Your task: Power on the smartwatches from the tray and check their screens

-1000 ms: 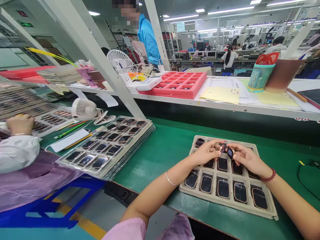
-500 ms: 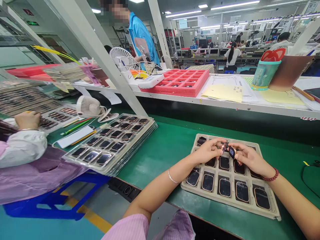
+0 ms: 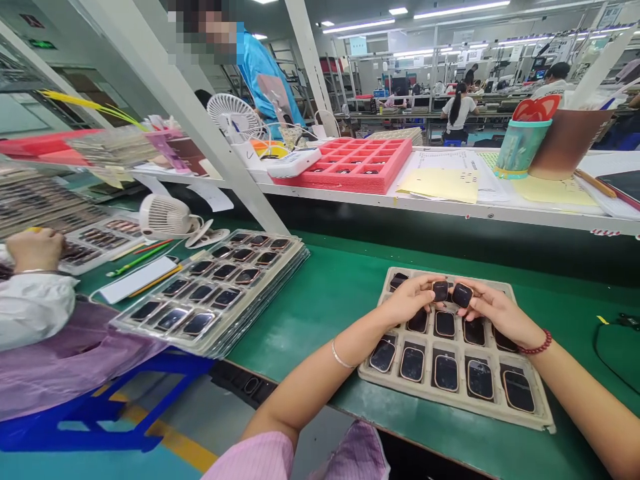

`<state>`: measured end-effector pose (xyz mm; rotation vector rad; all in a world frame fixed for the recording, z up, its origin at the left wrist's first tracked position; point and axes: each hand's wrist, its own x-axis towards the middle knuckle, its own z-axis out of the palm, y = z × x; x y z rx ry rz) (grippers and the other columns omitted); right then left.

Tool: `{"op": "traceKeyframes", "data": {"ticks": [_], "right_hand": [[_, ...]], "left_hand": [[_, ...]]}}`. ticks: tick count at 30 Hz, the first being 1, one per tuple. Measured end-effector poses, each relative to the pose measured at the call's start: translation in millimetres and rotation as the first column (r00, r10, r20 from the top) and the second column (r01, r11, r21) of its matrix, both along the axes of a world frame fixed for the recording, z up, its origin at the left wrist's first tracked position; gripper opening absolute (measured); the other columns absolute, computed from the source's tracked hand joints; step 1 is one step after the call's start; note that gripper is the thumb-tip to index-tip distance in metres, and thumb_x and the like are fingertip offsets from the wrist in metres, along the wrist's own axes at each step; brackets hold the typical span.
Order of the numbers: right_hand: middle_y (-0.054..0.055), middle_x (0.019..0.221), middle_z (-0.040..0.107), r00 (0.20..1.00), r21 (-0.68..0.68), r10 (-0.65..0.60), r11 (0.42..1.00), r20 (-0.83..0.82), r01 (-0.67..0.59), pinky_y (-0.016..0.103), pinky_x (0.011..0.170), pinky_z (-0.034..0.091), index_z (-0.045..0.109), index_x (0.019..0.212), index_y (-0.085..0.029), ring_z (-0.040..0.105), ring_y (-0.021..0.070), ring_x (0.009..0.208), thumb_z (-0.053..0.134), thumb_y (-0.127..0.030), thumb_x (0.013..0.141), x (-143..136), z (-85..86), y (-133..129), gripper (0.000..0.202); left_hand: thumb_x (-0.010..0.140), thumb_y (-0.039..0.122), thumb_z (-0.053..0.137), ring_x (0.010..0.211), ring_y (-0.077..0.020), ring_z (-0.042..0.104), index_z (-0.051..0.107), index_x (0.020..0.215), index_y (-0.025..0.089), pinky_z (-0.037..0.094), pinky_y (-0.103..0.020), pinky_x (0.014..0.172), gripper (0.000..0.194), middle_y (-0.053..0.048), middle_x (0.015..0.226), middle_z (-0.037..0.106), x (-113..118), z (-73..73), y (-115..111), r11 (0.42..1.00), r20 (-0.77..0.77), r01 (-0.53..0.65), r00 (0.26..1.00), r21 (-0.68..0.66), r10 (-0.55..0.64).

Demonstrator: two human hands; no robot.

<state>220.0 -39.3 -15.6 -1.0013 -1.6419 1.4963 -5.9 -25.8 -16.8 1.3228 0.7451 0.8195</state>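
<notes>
Over the far part of a beige tray [image 3: 537, 419], my left hand [image 3: 411, 299] pinches a small dark watch face [image 3: 440, 291] with a thin gold-coloured rim. My right hand [image 3: 496, 311] grips a second, similar watch face [image 3: 463, 295] just beside it. Both pieces show their glossy black fronts and are held side by side, close together. Below my hands, the tray's compartments hold several more black, gold-rimmed watch faces, such as a watch face [image 3: 446, 372] in the near row. My hands and wrists cover parts of the far rows.
Left on the green table [image 3: 320, 287] is a stack of clear-covered trays [image 3: 260, 303] with watch faces. A small white fan [image 3: 165, 217] stands behind it. A shelf [image 3: 430, 203] above carries a pink foam tray [image 3: 390, 177], papers and cups. A co-worker's hand [image 3: 37, 250] is at far left.
Both watch faces have been turned so their black fronts show; before, one showed a code label on its side facing me. The whole view has shifted slightly, and the co-worker's hand has moved little.
</notes>
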Motion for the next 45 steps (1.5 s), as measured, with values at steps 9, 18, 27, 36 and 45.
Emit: {"op": "traceKeyframes", "data": {"ticks": [9,18,27,36,45], "right_hand": [[0.007,0.098,0.067,0.998,0.046,0.002,0.999,0.06,-0.004,0.033,0.064,0.054,0.057,0.118,-0.022,0.062,0.0181,0.073,0.059,-0.033,0.084,-4.3,2.8,-4.4,0.036],[0.009,0.094,0.07,0.953,0.191,-0.288,0.945,0.092,0.267,0.033,0.065,0.055,0.055,0.106,-0.02,0.065,0.0199,0.077,0.054,-0.045,0.087,6.0,-10.0,7.9,0.032],[0.008,0.09,0.07,0.78,0.597,-0.528,0.76,0.337,0.256,0.041,0.078,0.05,0.066,0.091,-0.019,0.064,0.0245,0.083,0.052,-0.034,0.084,11.9,-22.3,27.3,0.021],[0.011,0.119,0.062,0.686,0.747,-0.531,0.664,0.497,-0.028,0.048,0.097,0.04,0.069,0.107,-0.021,0.05,0.0281,0.112,0.04,-0.007,0.082,-1.1,-13.6,4.1,0.041],[0.011,0.122,0.059,0.657,0.774,-0.536,0.623,0.53,-0.116,0.046,0.098,0.043,0.066,0.116,-0.021,0.048,0.0262,0.115,0.039,0.001,0.079,-1.3,-4.7,-2.1,0.05]], "left_hand": [[0.072,0.02,0.066,0.067,-0.0111,0.059,0.057,0.108,0.013,0.047,-0.025,0.065,0.037,-0.005,0.083,0.063,1.6,5.0,-2.5,0.998,-0.013,-0.054,0.998,0.018,0.054],[0.082,0.024,0.053,0.062,-0.0114,0.064,0.054,0.11,0.014,0.038,-0.018,0.051,0.03,-0.007,0.085,0.064,1.4,2.7,4.4,0.989,-0.096,-0.15,0.984,0.006,0.15],[0.077,0.026,0.054,0.073,-0.0155,0.061,0.067,0.09,0.018,0.048,-0.026,0.068,0.02,-0.002,0.077,0.067,32.4,8.2,40.7,0.852,-0.535,0.01,0.782,0.523,0.319],[0.083,0.021,0.045,0.111,-0.0232,0.053,0.062,0.111,0.016,0.041,-0.037,0.099,0.034,-0.011,0.116,0.058,4.4,9.8,27.4,0.718,-0.533,0.091,0.735,0.69,0.42],[0.08,0.024,0.053,0.124,-0.0279,0.044,0.064,0.087,0.019,0.038,-0.045,0.102,0.014,-0.011,0.124,0.055,-77.8,2.0,-19.5,0.683,-0.618,0.174,0.62,0.71,0.484]]}}
